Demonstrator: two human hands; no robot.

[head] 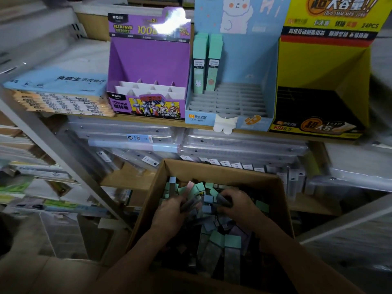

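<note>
A brown cardboard box (214,169) stands below the shelf, full of several slim pencil-lead cases (219,240) in green, blue, pink and grey. Both my hands are inside it. My left hand (172,209) grips a bundle of these cases, their ends fanning up and to the right. My right hand (237,203) holds a dark grey case close beside the bundle. On the shelf above stands a light blue display box (266,66) with a grid of slots; two green cases (206,64) stand upright at its back left.
A purple Ultraman display box (148,66) stands left of the blue one, a yellow display box (322,77) to its right. Stacked notebooks (61,96) lie at the shelf's left. Clear plastic folders (239,145) fill the shelf underneath. A grey metal upright (59,149) slants at the left.
</note>
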